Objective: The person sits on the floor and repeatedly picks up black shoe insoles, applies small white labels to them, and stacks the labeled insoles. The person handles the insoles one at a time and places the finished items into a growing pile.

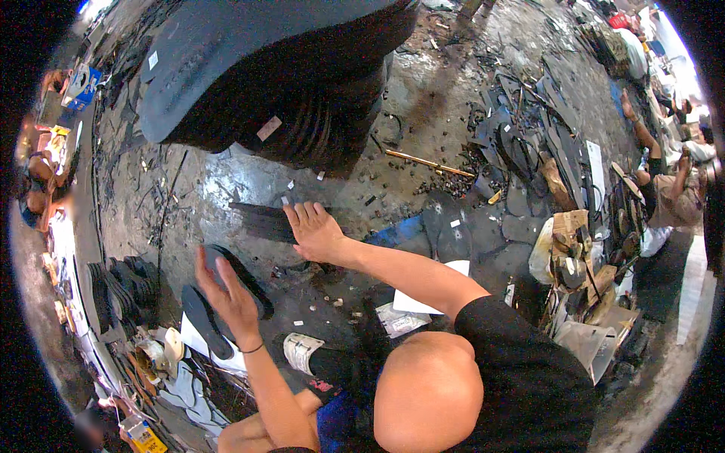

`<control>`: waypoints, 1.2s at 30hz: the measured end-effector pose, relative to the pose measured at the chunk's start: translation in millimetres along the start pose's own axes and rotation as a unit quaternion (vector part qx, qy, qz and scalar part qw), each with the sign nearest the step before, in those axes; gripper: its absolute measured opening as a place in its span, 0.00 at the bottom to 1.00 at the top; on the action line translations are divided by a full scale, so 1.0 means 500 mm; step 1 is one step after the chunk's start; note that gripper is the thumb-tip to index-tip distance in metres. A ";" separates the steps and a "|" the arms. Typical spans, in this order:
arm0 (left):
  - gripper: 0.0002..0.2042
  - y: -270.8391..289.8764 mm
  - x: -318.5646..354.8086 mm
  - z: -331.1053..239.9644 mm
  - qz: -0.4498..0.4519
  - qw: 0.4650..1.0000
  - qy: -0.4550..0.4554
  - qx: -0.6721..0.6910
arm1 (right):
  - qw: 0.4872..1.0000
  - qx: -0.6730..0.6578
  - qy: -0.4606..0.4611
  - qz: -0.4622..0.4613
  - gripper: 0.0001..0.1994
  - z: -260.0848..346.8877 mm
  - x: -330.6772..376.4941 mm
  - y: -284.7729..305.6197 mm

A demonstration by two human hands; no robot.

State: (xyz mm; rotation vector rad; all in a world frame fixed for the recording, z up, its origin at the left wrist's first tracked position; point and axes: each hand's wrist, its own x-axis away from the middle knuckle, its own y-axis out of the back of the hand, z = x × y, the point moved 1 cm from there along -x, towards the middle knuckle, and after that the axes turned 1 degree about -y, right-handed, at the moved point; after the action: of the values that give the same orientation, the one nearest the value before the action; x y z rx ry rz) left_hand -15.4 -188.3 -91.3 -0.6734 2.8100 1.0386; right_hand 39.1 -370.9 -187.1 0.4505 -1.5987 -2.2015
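Observation:
My left hand (230, 302) is held with its fingers stretched out and apart, over or against black shoe soles. One black sole (253, 283) shows just behind it, and another black sole (200, 313) lies to its left. Farther ahead, my right hand (319, 234) closes over the right end of a stack of thin black soles (260, 223), seen edge-on. Its fingertips curl at the stack's end, and the thumb is hard to make out. A large pile of black sheets (226, 53), curved at the edges, rises in front of both hands.
More stacked black soles (124, 291) stand at the left. A wooden stick (430, 162) and small black scraps lie on the floor ahead. Cut-out sheets (529, 143) and cardboard (570, 241) are heaped at the right, where another person (672, 189) sits. White paper (434, 287) lies under my right arm.

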 end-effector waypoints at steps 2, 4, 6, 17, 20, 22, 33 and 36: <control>0.23 0.016 -0.048 -0.071 0.006 0.985 -0.126 -0.119 | 0.993 -0.092 0.050 -0.060 0.48 -0.011 0.002 -0.019; 0.23 0.007 -0.068 -0.114 0.006 0.952 -0.198 -0.232 | 0.949 -0.235 0.144 -0.151 0.49 -0.012 -0.002 -0.026; 0.24 -0.014 -0.070 -0.118 0.160 0.950 -0.142 -0.229 | 0.908 -0.366 0.131 -0.157 0.45 -0.009 -0.016 -0.022; 0.22 0.051 0.080 0.137 -0.024 0.995 0.067 -0.069 | 0.996 -0.001 0.023 0.090 0.51 0.020 -0.051 -0.048; 0.24 0.063 0.134 0.198 -0.061 0.977 0.187 -0.086 | 0.946 -0.269 -0.096 0.152 0.58 0.040 -0.187 -0.080; 0.28 0.057 0.152 0.224 -0.055 0.978 0.161 -0.121 | 0.884 -0.414 -0.148 0.159 0.60 0.064 -0.315 -0.097; 0.38 -0.009 0.171 0.274 0.025 0.955 0.213 -0.203 | 0.944 -0.255 -0.175 -0.114 0.50 0.106 -0.473 -0.132; 0.38 -0.008 0.162 0.288 0.027 0.950 0.240 -0.196 | 0.943 -0.281 -0.008 -0.179 0.38 0.149 -0.389 -0.086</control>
State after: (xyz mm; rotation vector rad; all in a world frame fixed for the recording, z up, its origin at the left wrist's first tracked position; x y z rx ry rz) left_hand -98.9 -130.3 -222.0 -1.0120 3.0479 1.6736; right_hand 169.8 -203.3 -199.0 0.5787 -0.8649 -2.7942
